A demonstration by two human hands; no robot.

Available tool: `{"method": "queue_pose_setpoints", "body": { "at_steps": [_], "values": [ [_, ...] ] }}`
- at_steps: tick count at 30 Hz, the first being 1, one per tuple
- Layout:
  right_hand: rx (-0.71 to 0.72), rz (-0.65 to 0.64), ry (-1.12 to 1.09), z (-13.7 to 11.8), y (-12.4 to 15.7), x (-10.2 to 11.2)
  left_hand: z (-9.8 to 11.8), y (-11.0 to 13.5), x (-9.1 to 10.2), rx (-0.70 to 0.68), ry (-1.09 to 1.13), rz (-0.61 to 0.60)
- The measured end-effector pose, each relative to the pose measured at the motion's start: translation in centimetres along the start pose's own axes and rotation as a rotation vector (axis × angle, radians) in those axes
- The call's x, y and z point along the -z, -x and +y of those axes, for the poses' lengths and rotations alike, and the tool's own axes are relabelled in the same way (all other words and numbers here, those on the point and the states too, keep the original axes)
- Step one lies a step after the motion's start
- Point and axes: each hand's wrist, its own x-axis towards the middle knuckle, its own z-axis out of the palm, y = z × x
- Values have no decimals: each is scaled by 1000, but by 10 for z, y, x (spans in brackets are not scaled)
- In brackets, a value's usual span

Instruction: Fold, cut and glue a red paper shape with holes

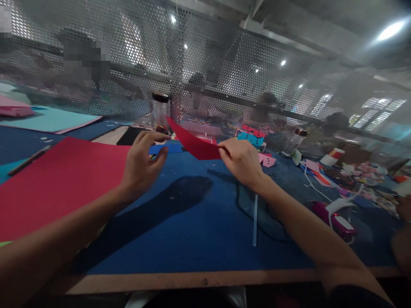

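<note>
Between thumb and fingers, my right hand (pixel 242 162) pinches one end of a curved piece of red paper (pixel 197 143), which is raised above the blue tabletop (pixel 189 239). The paper's free end points up and to the left. Just left of it, my left hand (pixel 144 160) is in the air with thumb and fingers apart, holding nothing. Behind the left hand, a blue strip (pixel 170 149) lies on the table. Left of that hand, a large red sheet (pixel 70 179) is spread flat.
A lidded glass jar (pixel 160 112) stands before the perforated metal screen (pixel 218 81). At right are a magenta glue gun (pixel 337 220), a clear stick (pixel 255 220) and heaped paper scraps (pixel 362 171). A pencil-like stick (pixel 28 161) lies at left. Another person's arm (pixel 403 239) shows far right.
</note>
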Motion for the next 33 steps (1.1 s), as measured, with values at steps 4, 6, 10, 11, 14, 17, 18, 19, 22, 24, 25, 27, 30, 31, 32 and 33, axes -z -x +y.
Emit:
{"method": "queue_pose_setpoints", "body": {
  "at_steps": [4, 6, 10, 11, 14, 17, 18, 19, 22, 24, 25, 27, 30, 31, 32, 33],
  "values": [
    [157, -57, 1, -26, 12, 7, 23, 6, 17, -213, -86, 29],
    [225, -127, 5, -39, 21, 8, 31, 15, 24, -308, -157, 2],
    [315, -231, -30, -61, 40, 6, 30, 40, 33, -399, -246, -332],
    [331, -259, -56, -66, 45, 5, 27, 47, 34, -409, -235, -401],
    [357, -349, -127, -75, 57, 2, 19, 65, 37, -393, -218, -563],
    [361, -408, -173, -80, 66, 1, 17, 76, 39, -349, -192, -619],
    [357, -419, -184, -81, 68, 1, 18, 78, 40, -327, -183, -633],
    [352, -424, -196, -81, 69, 1, 19, 79, 41, -304, -177, -650],
    [332, -422, -228, -82, 74, 3, 23, 81, 42, -257, -174, -693],
    [320, -426, -246, -82, 78, 4, 24, 83, 43, -232, -180, -701],
    [315, -429, -254, -82, 79, 4, 24, 84, 44, -220, -182, -703],
    [308, -426, -271, -81, 82, 5, 24, 86, 45, -204, -176, -713],
    [288, -419, -313, -80, 85, 5, 25, 88, 47, -186, -152, -739],
    [279, -419, -330, -79, 86, 5, 25, 88, 48, -179, -143, -745],
    [267, -422, -345, -79, 86, 6, 26, 88, 49, -170, -136, -750],
    [254, -426, -359, -78, 86, 6, 27, 89, 49, -160, -129, -755]
  ]
}}
